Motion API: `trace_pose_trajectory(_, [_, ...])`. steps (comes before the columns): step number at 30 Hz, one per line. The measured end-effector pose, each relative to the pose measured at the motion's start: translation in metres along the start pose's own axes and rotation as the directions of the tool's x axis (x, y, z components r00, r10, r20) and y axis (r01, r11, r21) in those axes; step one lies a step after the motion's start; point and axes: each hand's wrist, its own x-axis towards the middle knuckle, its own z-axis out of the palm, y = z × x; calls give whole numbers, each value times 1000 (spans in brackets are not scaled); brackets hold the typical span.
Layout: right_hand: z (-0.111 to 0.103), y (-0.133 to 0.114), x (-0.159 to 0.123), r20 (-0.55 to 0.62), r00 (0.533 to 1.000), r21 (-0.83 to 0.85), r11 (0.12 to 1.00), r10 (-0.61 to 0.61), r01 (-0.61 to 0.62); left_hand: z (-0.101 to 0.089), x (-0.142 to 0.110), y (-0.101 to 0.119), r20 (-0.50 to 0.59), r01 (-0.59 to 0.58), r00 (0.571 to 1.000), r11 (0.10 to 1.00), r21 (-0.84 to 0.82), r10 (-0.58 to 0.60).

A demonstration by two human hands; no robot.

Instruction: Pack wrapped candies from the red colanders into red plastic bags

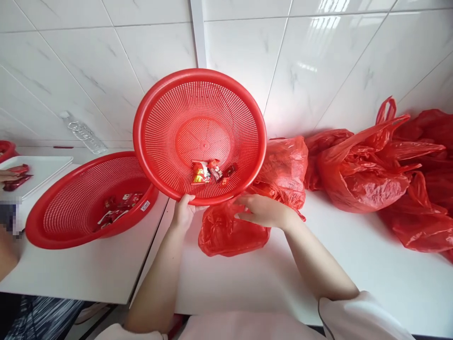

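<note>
A red perforated plastic basket (159, 89) is tilted with its mouth toward me. Several small snack packets (201, 173) lie low inside it. My left hand (184, 212) grips its lower rim, thumb in front. Just right of the rim's bottom, my right hand (265, 210) reaches over a red plastic bag (235, 236) on the table. Its fingers are apart, and I see nothing in them; the fingertips are slightly blurred. Whether they touch the bag is unclear.
A second red basket (63, 212) with several packets stands at left. Filled red plastic bags (364, 174) line the right side by the tiled wall. A clear bottle (85, 134) and a white tray (53, 165) are at back left. Another person's hand (9, 174) holds red packets there.
</note>
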Motion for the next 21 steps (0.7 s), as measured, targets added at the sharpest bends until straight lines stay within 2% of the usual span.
trace_pose_trajectory(2, [-11, -1, -10, -77, 986, 122, 980, -147, 156, 1, -1, -3, 12, -1, 1000, 1000, 19, 1])
trace_pose_trajectory(4, [-16, -1, -12, -213, 956, 165, 957, -202, 239, 3, -2, -5, 33, -5, 999, 999, 42, 3])
trace_pose_trajectory(8, [-9, 4, 4, -428, 881, 0, 975, -200, 221, 8, -4, -10, 83, 0, 997, 996, 94, -8])
trace_pose_trajectory(11, [8, 9, 24, -458, 853, -82, 967, -251, 241, 10, -5, -15, 121, -3, 993, 996, 86, -8])
trace_pose_trajectory(16, [35, 13, 45, -435, 861, -95, 964, -265, 248, 13, -8, -24, 140, -9, 990, 1000, 26, 6])
trace_pose_trajectory(21, [32, 15, 43, -428, 832, -42, 927, -353, 372, 14, -4, -26, 123, -9, 992, 1000, -28, 12])
